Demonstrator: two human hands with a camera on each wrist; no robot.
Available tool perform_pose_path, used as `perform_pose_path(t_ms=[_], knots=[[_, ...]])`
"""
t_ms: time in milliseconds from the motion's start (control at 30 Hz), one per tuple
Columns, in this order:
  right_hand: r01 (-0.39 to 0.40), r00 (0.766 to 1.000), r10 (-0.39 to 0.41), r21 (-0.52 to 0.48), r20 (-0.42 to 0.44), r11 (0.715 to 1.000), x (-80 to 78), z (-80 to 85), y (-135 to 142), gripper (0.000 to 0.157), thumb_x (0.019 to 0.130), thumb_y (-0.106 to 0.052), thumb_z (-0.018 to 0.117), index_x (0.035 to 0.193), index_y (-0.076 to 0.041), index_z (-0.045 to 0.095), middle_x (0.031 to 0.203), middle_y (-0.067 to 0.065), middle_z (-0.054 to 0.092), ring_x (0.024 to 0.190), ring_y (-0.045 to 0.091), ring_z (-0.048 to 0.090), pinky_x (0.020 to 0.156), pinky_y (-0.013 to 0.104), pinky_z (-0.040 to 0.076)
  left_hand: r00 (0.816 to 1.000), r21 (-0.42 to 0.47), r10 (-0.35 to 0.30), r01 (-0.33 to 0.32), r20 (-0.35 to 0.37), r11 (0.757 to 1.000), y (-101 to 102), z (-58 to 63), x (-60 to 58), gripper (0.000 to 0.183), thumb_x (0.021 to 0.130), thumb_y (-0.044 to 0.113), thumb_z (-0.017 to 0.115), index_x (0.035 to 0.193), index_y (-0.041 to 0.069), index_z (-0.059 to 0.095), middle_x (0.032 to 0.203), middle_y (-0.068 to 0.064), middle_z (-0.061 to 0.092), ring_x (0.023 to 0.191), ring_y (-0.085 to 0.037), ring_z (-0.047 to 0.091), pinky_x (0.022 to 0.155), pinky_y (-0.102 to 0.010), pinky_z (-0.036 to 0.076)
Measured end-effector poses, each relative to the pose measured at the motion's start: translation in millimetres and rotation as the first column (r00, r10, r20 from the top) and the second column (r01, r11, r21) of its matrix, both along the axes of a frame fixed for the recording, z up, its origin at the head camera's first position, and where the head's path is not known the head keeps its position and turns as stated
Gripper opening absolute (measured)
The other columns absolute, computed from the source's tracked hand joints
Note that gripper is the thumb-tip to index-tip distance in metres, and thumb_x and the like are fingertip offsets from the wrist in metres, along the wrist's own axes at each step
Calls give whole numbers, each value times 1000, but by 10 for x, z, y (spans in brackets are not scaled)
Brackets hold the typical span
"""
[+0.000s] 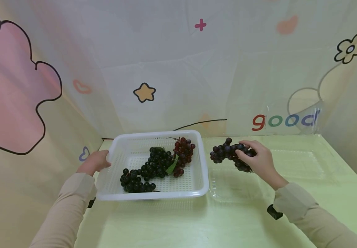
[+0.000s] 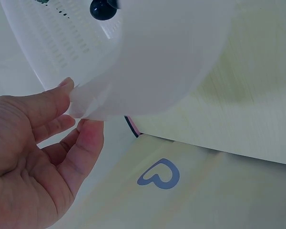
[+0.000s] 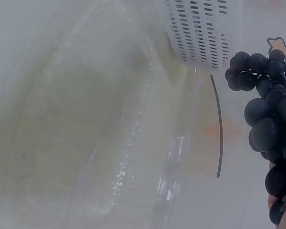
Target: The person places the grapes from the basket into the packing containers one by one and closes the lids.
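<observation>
A white plastic basket (image 1: 153,196) with slotted walls stands left of centre on the table. My left hand (image 1: 95,162) pinches its left rim between thumb and fingers, which the left wrist view shows close up. Inside the basket lie dark grapes (image 1: 156,163), a reddish bunch of grapes (image 1: 184,151) and a green leaf (image 1: 172,165). To the right of the basket, my right hand (image 1: 260,160) holds a dark purple bunch of grapes (image 1: 224,151) above a clear plastic container. In the right wrist view that bunch (image 3: 269,129) fills the right edge, and the hand is mostly hidden.
The clear plastic container (image 1: 228,199) lies right of the basket on the pale green table (image 1: 153,227). Its transparent lid part (image 1: 302,162) spreads farther right, with a clear upright edge near the back. A printed curtain (image 1: 172,69) closes off the back and sides.
</observation>
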State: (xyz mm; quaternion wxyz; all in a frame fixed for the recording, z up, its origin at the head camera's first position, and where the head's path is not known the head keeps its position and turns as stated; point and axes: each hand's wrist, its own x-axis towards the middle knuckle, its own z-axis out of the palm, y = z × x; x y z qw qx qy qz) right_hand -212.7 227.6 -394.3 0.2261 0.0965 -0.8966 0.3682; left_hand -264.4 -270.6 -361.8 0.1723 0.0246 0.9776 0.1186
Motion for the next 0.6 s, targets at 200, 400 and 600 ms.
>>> perform_pose_path(t_ms=[200, 400, 600], knots=[[14, 1000, -14, 17, 14, 1000, 21, -55, 58, 33, 80, -26, 63, 108, -8, 61, 96, 12, 61, 84, 20, 53, 68, 31, 43, 1000, 9, 4, -4, -2, 1000, 5, 2, -7, 60, 86, 9, 53, 133, -13, 22, 124, -33, 40, 101, -39, 53, 71, -36, 49], [30, 999, -30, 32, 16, 999, 34, -150, 105, 33, 79, -26, 64, 107, -8, 62, 96, 13, 62, 82, 22, 54, 68, 35, 44, 1000, 8, 6, -6, -2, 1000, 13, 3, -4, 60, 86, 8, 53, 133, -13, 23, 125, -33, 39, 103, -39, 51, 71, -36, 50], [45, 998, -47, 62, 35, 997, 53, -239, 124, 35, 80, -27, 63, 107, -6, 62, 98, 15, 62, 84, 26, 55, 70, 40, 44, 1000, -11, -2, 2, -2, 1000, 18, 11, -5, 60, 86, 9, 53, 133, -13, 22, 126, -34, 38, 102, -39, 52, 72, -36, 49]])
